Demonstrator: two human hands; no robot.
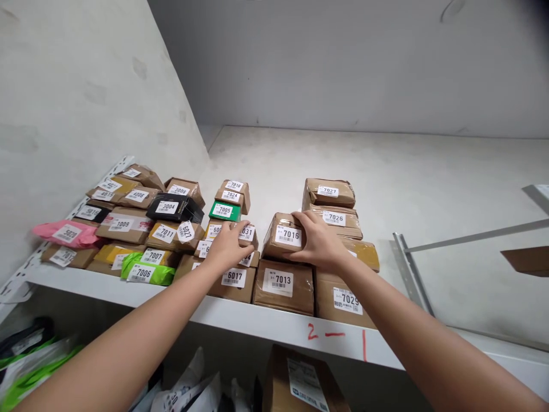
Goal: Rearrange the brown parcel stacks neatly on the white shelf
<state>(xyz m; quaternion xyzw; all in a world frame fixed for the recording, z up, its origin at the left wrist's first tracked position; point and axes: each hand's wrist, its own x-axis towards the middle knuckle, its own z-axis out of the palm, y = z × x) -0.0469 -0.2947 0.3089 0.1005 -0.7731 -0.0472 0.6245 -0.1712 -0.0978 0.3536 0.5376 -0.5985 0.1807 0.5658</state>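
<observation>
My right hand [318, 243] grips the right side of a brown parcel labelled 7016 [283, 234], which lies on top of parcel 7013 [283, 284]. My left hand [228, 246] rests with fingers curled on a small brown parcel labelled with a number ending in 031 [247, 233], above parcel 6017 [234, 280]. Both parcels stand on the top white shelf [274, 327]. Parcels 7027 [329, 192], 7026 [337, 218] and 7029 [345, 297] are stacked just right of my right hand.
Many labelled parcels fill the shelf's left part, among them a green box 7005 [224, 211], a black one 3004 [171, 207], a pink bag [66, 233] and a green bag 7006 [146, 270]. Red marking "2—1" [337, 336] is on the shelf edge. Another rack [472, 240] stands right. More bags and a box lie below.
</observation>
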